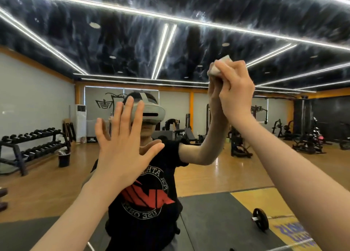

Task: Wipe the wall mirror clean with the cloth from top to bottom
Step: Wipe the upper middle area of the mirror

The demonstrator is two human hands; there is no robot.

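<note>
Cloth (219,65) is bunched in our right hand (235,91), fingers curled round it, pressed against the wall mirror (56,99) high up. Left hand (121,146) lies flat on the glass lower down, fingers straight and spread. We judge the wipe is near its start; next we drag the cloth downward.

Wall mirror (56,99): fills the view; reflects a gym room and a person in a dark printed T-shirt wearing a grey headset (149,111).
Right hand (234,91): raised high at the mirror's upper right; fingers curled round a small pale cloth (219,65), which is pressed to the glass and meets its own reflection.
Left hand (121,146): fingers straight and spread, palm flat toward the glass near the mirror's centre, lower than the right.
In reflection: dumbbell rack (32,146) at left; white standing air conditioner (81,122); weight machines (306,137) at right; barbell plate (261,219) on dark floor mat, lower right.
</note>
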